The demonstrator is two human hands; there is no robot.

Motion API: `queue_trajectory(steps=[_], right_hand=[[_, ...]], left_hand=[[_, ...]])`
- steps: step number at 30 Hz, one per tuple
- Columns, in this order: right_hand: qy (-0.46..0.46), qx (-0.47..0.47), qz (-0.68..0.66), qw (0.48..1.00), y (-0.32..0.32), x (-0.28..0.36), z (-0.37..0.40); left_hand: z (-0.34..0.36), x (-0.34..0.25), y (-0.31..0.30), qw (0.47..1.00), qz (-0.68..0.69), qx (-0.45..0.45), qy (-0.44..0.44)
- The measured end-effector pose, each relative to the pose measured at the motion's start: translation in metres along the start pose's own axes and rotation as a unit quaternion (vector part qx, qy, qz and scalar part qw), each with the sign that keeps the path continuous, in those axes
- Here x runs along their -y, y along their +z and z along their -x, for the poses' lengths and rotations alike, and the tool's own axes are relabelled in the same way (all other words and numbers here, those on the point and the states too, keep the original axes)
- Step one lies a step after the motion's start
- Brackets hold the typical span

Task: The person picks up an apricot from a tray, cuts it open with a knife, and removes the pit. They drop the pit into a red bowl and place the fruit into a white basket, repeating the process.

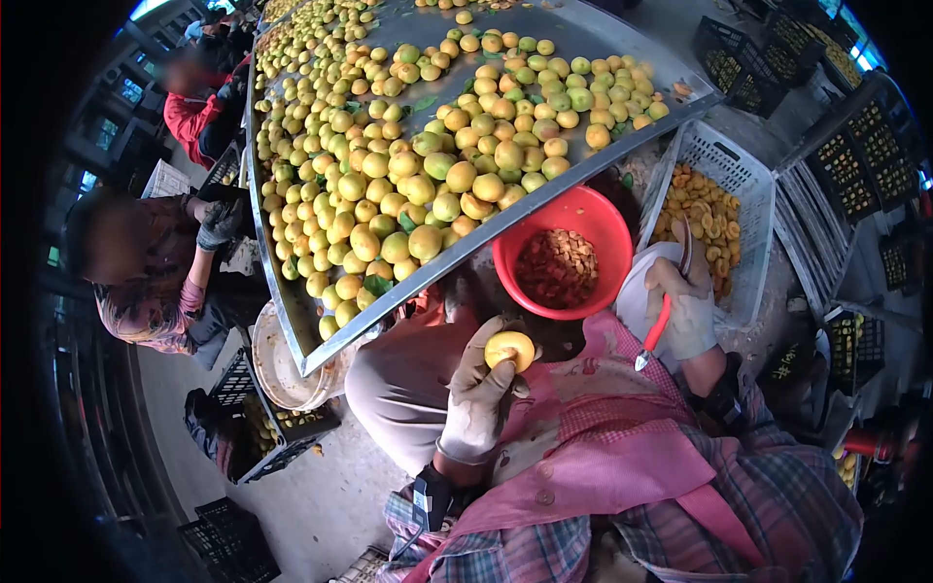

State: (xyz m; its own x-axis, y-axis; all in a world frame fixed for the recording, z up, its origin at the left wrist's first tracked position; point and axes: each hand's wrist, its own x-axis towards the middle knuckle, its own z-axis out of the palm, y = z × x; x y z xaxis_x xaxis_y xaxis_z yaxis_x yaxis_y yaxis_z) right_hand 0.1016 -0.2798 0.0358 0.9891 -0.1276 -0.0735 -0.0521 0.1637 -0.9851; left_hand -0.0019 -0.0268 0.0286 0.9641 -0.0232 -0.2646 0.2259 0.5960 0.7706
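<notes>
The person's left hand (479, 394), in a pale, stained glove, is holding 1 round yellow-orange fruit (509, 348), its thumb and fingers clamping on the edge. The fruit is sitting at the fingertips, facing up; whether it is whole or halved, I cannot tell. The right hand (686, 299), in a similar glove, is closing its fingers around a slim red-handled tool with a metal tip (658, 328), and the tip is pointing down and away from those fingers, towards the left hand.

Beyond the left fingers and to the left of the right ones, a round red plastic bowl (610, 206) is holding brown fruit stones (573, 260). Just past the right fingers, a pale perforated plastic crate (760, 209) is holding orange fruit pieces (702, 206). Farther beyond the left fingers, a large grey metal table with a raised rim (637, 37) is bearing many yellow-green fruits (389, 185). Below both sets of fingers, a pink apron (622, 476) is covering the person's lap. Well to the left of the left fingers, a co-worker in a patterned top (146, 316) is sitting beside the table.
</notes>
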Motion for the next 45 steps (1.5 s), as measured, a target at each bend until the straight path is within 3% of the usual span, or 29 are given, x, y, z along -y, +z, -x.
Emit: queue_trajectory(steps=[1,2,4,5,7,11,13,14,16,18,19,20,22,23,24,26,30,32,34,36,38,39,40,43,44,45], right_hand=[[0.007,0.065,-0.072,0.995,0.007,-0.004,0.012],[0.007,0.065,-0.071,0.995,0.015,-0.003,0.024],[0.229,0.109,-0.121,0.96,0.026,0.003,0.042],[0.229,0.11,-0.12,0.96,0.024,0.002,0.044],[0.26,0.223,0.002,0.94,0.02,-0.001,0.045],[0.309,0.209,-0.043,0.927,0.029,0.002,0.042],[0.206,0.226,-0.037,0.951,0.043,0.02,0.035],[0.219,0.218,-0.083,0.947,0.052,0.028,0.034],[0.092,0.236,-0.063,0.965,0.072,0.044,0.033],[0.094,0.24,-0.192,0.947,0.093,0.044,0.034],[0.038,0.246,-0.173,0.953,0.1,0.04,0.034],[0.062,0.236,-0.249,0.937,0.109,0.036,0.038],[0.088,0.234,-0.278,0.927,0.119,0.029,0.042],[0.169,0.21,-0.429,0.862,0.123,0.021,0.044],[0.172,0.211,-0.43,0.861,0.124,0.019,0.046],[0.069,0.22,-0.28,0.932,0.125,0.02,0.047],[0.055,0.221,-0.251,0.941,0.124,0.016,0.052],[0.049,0.251,-0.178,0.95,0.112,0.009,0.048],[-0.028,0.314,-0.092,0.945,0.108,-0.008,0.046],[-0.079,0.327,-0.11,0.935,0.109,-0.012,0.046],[-0.219,0.337,-0.01,0.916,0.111,-0.016,0.042],[-0.139,0.38,-0.003,0.915,0.112,-0.014,0.037],[-0.138,0.38,-0.004,0.915,0.112,-0.015,0.037],[0.003,0.333,-0.041,0.942,0.114,-0.015,0.04],[0.005,0.332,-0.041,0.942,0.113,-0.013,0.04],[-0.067,0.367,0.007,0.928,0.113,-0.01,0.039]], left_hand=[[0.0,0.002,-0.002,1.0,-0.008,-0.002,0.002],[0.0,0.003,-0.003,1.0,-0.016,-0.004,0.003],[0.002,-0.002,0.001,0.998,-0.066,-0.022,-0.002],[0.003,-0.004,0.003,0.992,-0.116,-0.04,-0.007],[0.002,-0.004,0.004,0.989,-0.133,-0.058,-0.002],[-0.003,0.011,0.001,0.984,-0.143,-0.103,0.04],[-0.004,0.013,0.0,0.98,-0.174,-0.096,0.023],[-0.004,0.013,0.001,0.975,-0.205,-0.089,0.006],[-0.004,0.012,0.005,0.975,-0.206,-0.085,0.001],[-0.004,0.013,0.009,0.975,-0.206,-0.083,-0.001],[-0.004,0.014,0.01,0.976,-0.202,-0.08,-0.001],[-0.004,0.015,0.011,0.977,-0.198,-0.078,-0.002],[-0.003,0.017,0.012,0.965,-0.245,-0.095,0.006],[-0.002,0.017,0.013,0.95,-0.291,-0.109,0.009],[-0.001,0.016,0.014,0.95,-0.292,-0.111,0.009],[0.002,0.011,0.019,0.958,-0.263,-0.11,-0.016],[0.0,0.013,0.02,0.954,-0.282,-0.102,-0.012],[-0.001,0.021,0.016,0.927,-0.349,-0.102,0.097],[-0.001,0.024,0.013,0.932,-0.338,-0.093,0.096],[0.001,0.026,0.011,0.936,-0.328,-0.085,0.094],[0.002,0.026,0.011,0.925,-0.362,-0.094,0.073],[0.002,0.024,0.012,0.924,-0.362,-0.095,0.073],[0.002,0.022,0.014,0.923,-0.366,-0.078,0.09],[0.003,0.023,0.016,0.923,-0.366,-0.055,0.106],[0.004,0.024,0.016,0.925,-0.363,-0.049,0.103],[0.005,0.025,0.015,0.925,-0.363,-0.049,0.102]])
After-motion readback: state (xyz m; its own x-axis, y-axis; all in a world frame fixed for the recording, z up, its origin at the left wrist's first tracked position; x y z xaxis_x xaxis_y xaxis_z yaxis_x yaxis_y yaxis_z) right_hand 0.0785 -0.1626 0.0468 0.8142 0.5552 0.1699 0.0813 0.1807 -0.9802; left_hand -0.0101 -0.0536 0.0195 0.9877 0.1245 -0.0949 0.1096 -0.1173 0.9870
